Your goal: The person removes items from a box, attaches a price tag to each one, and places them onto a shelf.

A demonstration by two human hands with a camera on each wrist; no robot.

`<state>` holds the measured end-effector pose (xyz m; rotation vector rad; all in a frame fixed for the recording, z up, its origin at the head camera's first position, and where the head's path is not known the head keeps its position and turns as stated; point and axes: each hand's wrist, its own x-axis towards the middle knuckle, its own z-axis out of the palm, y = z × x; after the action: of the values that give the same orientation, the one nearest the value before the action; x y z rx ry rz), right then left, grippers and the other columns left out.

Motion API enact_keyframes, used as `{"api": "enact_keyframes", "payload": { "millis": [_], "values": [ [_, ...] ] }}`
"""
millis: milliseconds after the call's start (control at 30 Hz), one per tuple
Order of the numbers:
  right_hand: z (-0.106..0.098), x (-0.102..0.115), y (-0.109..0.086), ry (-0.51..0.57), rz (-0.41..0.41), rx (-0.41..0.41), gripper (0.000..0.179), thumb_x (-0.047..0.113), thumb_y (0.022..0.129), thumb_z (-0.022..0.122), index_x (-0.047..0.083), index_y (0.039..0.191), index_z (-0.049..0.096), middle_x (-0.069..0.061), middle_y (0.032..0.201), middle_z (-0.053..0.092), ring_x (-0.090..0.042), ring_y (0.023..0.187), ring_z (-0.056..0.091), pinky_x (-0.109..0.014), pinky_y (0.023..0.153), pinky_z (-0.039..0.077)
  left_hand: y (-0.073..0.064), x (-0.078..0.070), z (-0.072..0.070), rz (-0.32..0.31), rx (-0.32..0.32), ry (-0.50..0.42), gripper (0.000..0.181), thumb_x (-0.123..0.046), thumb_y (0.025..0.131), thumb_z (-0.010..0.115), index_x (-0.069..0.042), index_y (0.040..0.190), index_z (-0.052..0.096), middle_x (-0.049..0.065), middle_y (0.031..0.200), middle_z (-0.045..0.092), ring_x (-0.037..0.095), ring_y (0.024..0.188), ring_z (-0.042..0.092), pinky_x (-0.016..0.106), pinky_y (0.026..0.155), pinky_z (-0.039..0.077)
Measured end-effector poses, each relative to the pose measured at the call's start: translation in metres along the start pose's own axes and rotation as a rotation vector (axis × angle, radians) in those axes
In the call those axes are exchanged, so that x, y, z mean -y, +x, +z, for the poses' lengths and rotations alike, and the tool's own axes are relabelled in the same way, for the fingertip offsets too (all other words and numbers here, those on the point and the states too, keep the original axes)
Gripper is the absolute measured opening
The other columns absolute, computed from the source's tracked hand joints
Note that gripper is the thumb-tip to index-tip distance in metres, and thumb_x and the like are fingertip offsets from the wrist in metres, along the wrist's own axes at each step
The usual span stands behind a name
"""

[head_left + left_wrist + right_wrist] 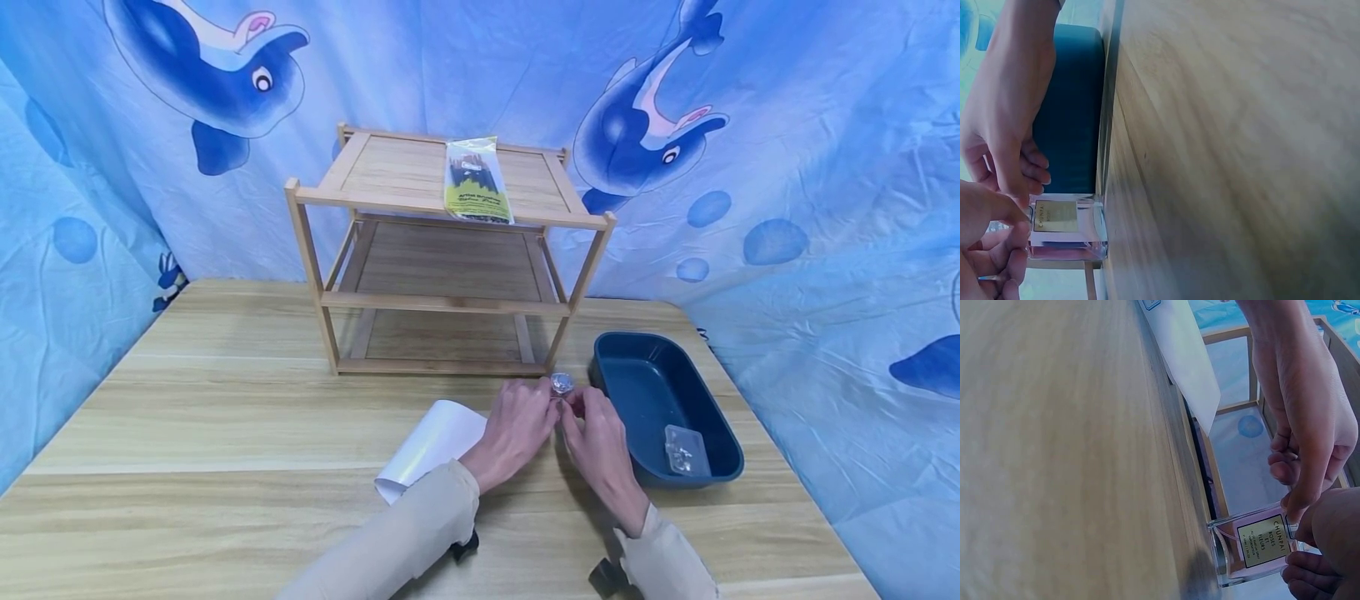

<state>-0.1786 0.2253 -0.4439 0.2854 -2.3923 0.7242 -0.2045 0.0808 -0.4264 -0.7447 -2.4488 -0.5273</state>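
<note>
A clear glass bottle (1263, 540) with pinkish contents and a pale label reading "CHUNPAI ROSES ET FLEURS" is seen upright on a wood-grain table (225, 417), just in front of the right front leg of a three-tier wooden rack (442, 305). Its top is pinched between the curled thumb and fingers of the left hand (517, 421), and is also gripped by the bent fingertips of the right hand (600, 437); some fingers are hidden. In front of the rack, a curled white sheet (431, 450) is partly covered by the left sleeve (405, 533). To the rack's right, a dark blue tub (648, 387) is placed, with a small clear box (686, 451) inside. On the rack's top, a packet of artist brushes (476, 179) is laid.
</note>
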Motion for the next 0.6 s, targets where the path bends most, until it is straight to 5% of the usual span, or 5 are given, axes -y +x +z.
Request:
{"api": "enact_keyframes", "payload": {
  "millis": [600],
  "values": [
    [-0.0009, 0.0032, -0.0010, 0.002, 0.061, 0.000, 0.026, -0.003, 0.089, 0.075, -0.003, 0.109, 0.058, -0.016, 0.093, 0.066, -0.032, 0.083, 0.062, -0.047, 0.071, 0.056, -0.0012, 0.0059, -0.0067, -0.027, 0.019, 0.041, 0.022, -0.022, 0.090, 0.078, -0.009, 0.097, 0.062, -0.001, 0.065, 0.064, 0.021, 0.066, 0.060, 0.027, 0.058, 0.040]
  ]
}}
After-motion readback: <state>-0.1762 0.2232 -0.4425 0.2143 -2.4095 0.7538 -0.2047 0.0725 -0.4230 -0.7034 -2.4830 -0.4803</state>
